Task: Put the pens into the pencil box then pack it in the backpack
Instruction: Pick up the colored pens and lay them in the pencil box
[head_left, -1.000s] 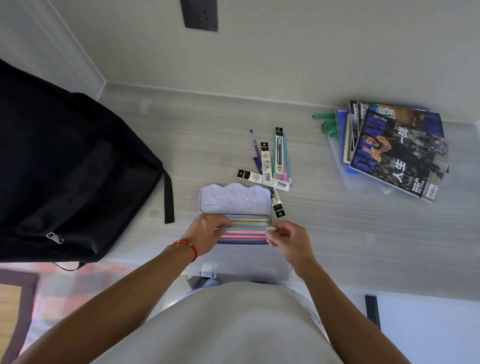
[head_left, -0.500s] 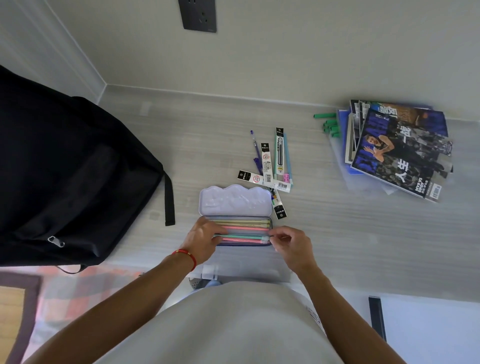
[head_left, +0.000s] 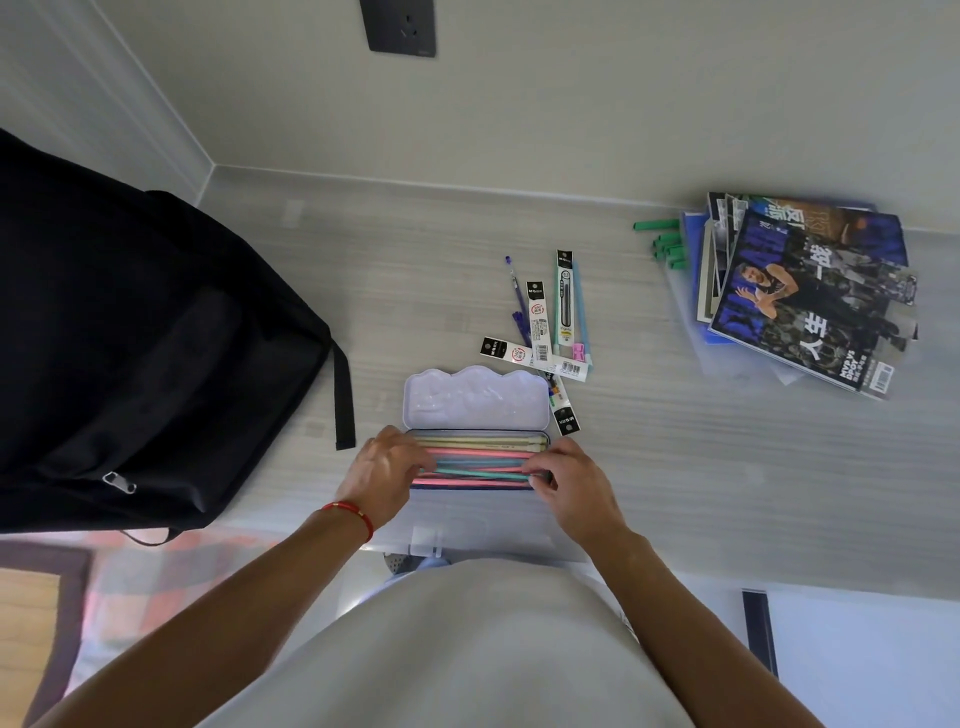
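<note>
The pencil box lies open near the table's front edge, its pale lid (head_left: 475, 397) folded back. Several pastel pens (head_left: 480, 460) lie lengthwise in its tray. A teal pen (head_left: 478, 474) rests slanted on top of them; my right hand (head_left: 569, 486) pinches its right end and my left hand (head_left: 382, 475) covers its left end at the box's left side. More pens and refill packs (head_left: 550, 322) lie loose just beyond the lid. The black backpack (head_left: 140, 343) stands at the left, its zipper pull (head_left: 118, 482) near the front.
A stack of magazines (head_left: 810, 291) sits at the far right with green sticks (head_left: 667, 244) beside it. A wall with a dark socket plate (head_left: 400, 26) rises behind the table. Below the table edge lies a patterned rug (head_left: 104, 587).
The teal pen, held above the box between both hands a second ago, has come down onto the pens inside the tray. Both hands lowered with it.
</note>
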